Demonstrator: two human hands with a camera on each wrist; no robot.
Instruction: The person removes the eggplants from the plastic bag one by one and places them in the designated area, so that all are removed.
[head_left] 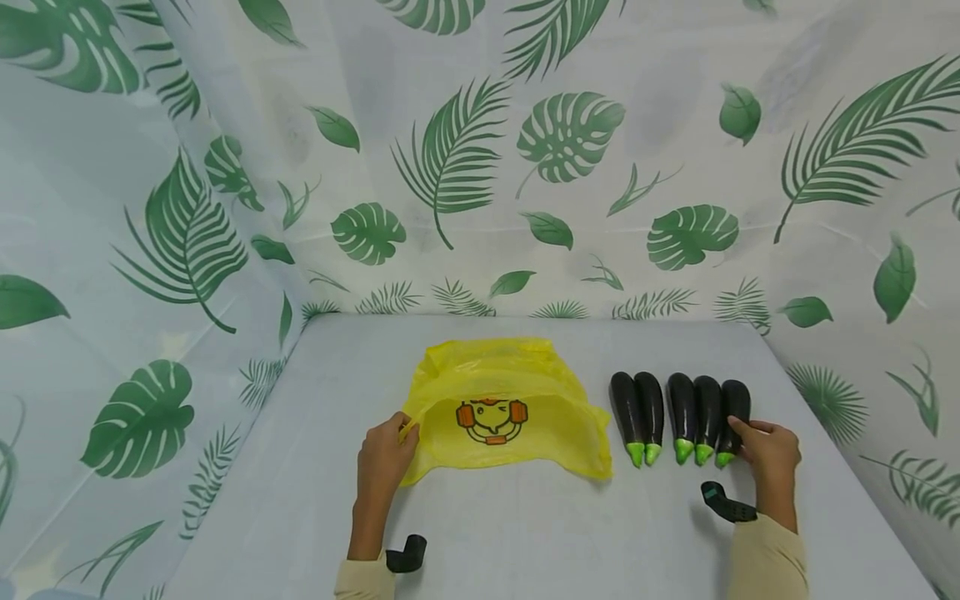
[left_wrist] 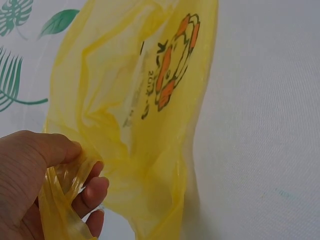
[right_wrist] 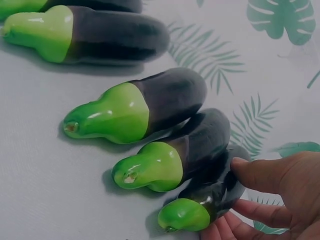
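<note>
A yellow plastic bag (head_left: 517, 425) with a cartoon face print lies spread on the table, its mouth towards me. My left hand (head_left: 387, 450) pinches the bag's left handle; in the left wrist view the gathered handle (left_wrist: 62, 200) runs between thumb and curled fingers. Several dark eggplants with bright green stem ends lie in a row right of the bag. My right hand (head_left: 772, 450) holds the rightmost eggplant (head_left: 737, 400), thumb on its side and fingers around the other side in the right wrist view. Beside it lies another eggplant (right_wrist: 205, 140).
A white-covered table (head_left: 525, 533) bears everything. Leaf-patterned sheets (head_left: 465, 275) hang behind it and at both sides. Two eggplants (head_left: 649, 408) lie nearest the bag, a small gap from the other ones. Black wrist mounts (head_left: 727, 503) sit on both forearms.
</note>
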